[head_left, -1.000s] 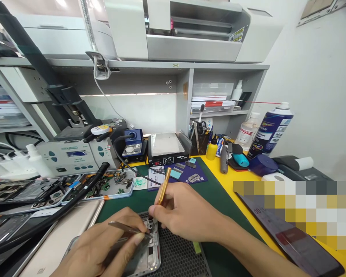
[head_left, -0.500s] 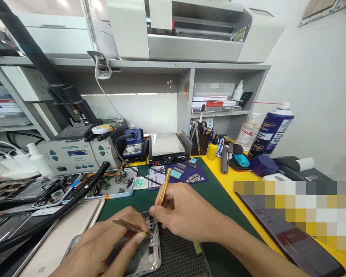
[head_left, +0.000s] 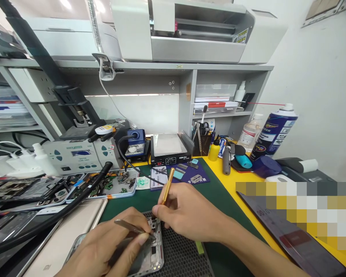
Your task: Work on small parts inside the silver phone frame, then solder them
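An opened phone body lies on a black perforated mat at the bottom centre of the green bench mat. My left hand pinches metal tweezers, their tips resting on the upper end of the phone. My right hand grips a gold-handled screwdriver nearly upright, its tip down on the same upper end of the phone, close to the tweezer tips. Most of the phone is hidden under my left hand.
A tray of small parts and several opened phones lie left. A black hose crosses a gold phone. A soldering station, hot plate, spray can and blue tool mat stand behind.
The view has shifted slightly, so everything sits a little further right. Both hands stay on the phone's upper end; the tweezer tips and screwdriver have barely moved.
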The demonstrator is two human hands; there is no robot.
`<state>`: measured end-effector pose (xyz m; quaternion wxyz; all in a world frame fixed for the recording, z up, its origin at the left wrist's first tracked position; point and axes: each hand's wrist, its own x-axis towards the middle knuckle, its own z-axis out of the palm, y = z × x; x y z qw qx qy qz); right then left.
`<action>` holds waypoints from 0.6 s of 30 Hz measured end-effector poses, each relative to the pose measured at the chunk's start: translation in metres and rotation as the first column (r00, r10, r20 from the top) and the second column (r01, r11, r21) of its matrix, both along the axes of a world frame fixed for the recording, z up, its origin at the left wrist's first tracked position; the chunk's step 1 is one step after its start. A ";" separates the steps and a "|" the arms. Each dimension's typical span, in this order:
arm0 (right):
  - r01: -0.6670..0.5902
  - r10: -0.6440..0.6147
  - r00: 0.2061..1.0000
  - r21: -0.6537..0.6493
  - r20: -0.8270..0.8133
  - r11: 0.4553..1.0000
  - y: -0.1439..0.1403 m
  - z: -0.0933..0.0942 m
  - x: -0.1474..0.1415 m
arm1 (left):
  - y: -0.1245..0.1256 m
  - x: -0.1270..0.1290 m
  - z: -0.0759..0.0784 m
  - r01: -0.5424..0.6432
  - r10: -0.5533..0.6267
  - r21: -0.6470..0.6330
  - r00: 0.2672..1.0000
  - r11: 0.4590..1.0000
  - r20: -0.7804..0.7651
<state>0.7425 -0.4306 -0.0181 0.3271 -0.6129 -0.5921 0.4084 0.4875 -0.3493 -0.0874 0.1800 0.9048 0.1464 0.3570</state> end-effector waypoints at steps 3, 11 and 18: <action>-0.002 0.002 1.000 -0.002 0.001 1.000 0.000 0.001 0.000 | 0.002 -0.001 0.003 0.083 -0.083 -0.027 0.997 0.996 0.007; -0.007 0.007 1.000 -0.013 0.005 1.000 -0.002 0.002 0.000 | -0.001 0.002 0.007 0.060 -0.060 -0.033 0.998 0.998 0.019; -0.011 0.011 1.000 -0.016 0.007 1.000 -0.001 -0.001 0.001 | 0.002 -0.002 0.001 0.048 -0.049 -0.041 0.999 0.998 -0.016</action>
